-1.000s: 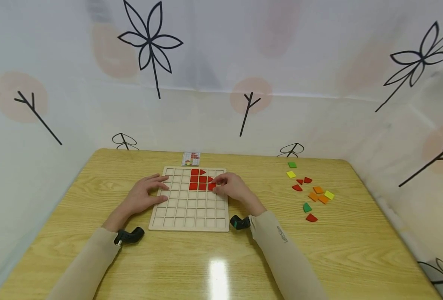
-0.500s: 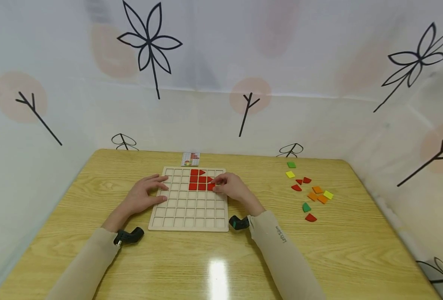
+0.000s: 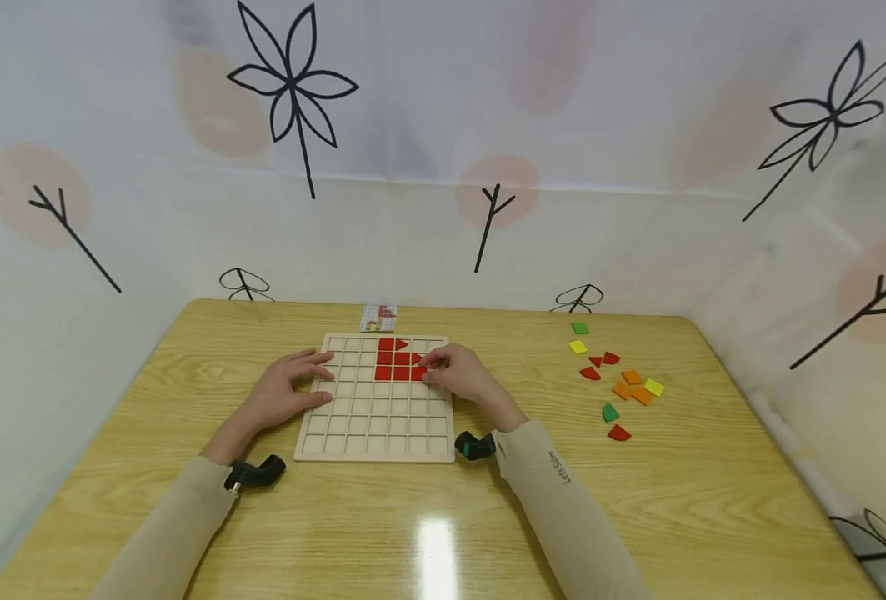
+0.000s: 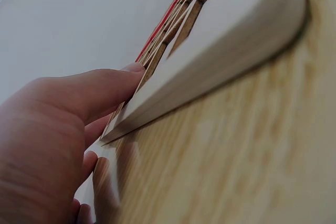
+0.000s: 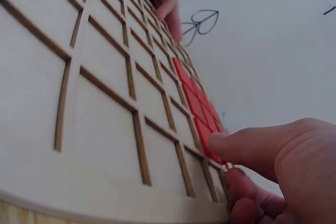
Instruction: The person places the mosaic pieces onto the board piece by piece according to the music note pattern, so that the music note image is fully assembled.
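A pale wooden grid board (image 3: 362,451) lies flat on the table, with red square and pointed tiles (image 3: 386,358) set in its upper right cells. My left hand (image 3: 283,392) rests at the board's left edge, fingers spread, the thumb lying over the rim. At the right side, my right hand (image 3: 465,372) pinches toward the end of the lowest red row. The right wrist view shows the right thumb on a red square tile (image 5: 202,131), index finger curled close by. In the head view, those fingertips partly cover that tile and the pointed one above it.
A small printed pattern card (image 3: 378,317) lies behind the board. Loose tiles are scattered on the right of the table (image 3: 548,517): orange squares (image 3: 632,377), red quarter-rounds (image 3: 618,432), a green piece (image 3: 611,412) and a yellow square (image 3: 578,347). A patterned cloth wall stands behind.
Both hands stay in nearly the same place and pose on the board. The whole head view has shifted slightly, so everything appears a little farther left.
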`<state>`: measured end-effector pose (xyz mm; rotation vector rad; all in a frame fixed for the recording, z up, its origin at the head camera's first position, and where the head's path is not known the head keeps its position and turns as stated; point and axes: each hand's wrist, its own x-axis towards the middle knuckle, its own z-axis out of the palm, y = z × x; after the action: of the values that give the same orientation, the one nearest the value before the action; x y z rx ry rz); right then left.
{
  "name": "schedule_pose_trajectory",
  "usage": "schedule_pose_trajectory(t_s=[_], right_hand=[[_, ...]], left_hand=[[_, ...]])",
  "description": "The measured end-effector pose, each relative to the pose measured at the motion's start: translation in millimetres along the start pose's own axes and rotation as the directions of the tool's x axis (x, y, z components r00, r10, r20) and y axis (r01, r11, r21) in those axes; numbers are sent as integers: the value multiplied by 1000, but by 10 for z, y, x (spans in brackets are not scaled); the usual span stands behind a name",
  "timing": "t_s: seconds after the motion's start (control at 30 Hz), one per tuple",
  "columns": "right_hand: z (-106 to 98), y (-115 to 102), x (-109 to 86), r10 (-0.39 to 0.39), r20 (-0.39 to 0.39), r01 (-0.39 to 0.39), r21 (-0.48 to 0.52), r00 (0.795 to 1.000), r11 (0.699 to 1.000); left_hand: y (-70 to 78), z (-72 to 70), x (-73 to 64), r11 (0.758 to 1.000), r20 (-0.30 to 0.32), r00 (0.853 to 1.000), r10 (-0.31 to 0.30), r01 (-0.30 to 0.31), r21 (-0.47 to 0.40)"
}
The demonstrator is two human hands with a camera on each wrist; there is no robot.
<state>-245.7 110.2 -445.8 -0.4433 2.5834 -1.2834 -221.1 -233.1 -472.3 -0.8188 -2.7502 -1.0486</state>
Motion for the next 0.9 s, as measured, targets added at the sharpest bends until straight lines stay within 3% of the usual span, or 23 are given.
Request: schedule_pose_trajectory(t_s=[0.23,0.5,0.67,0.9], right_hand=[[-160,-41,-68,4,-36,-3,21,999,1000],[-625,305,-277,16,-179,-25,-47,984,999],[-1028,656,-562,41,-289,-78,-116,956,990],[-1502,1105,-962,76,-438,-177,-195,896,965]], left_hand=[[-18,0,-4,1000,-8,1000,10,-10,9],[-28,10,-13,1000,-31,999,24,-24,-1],[-32,3,-4,1000,-14,1000,10,-10,0],[-25,3,-4,1000,9,1000,-29,29,2]])
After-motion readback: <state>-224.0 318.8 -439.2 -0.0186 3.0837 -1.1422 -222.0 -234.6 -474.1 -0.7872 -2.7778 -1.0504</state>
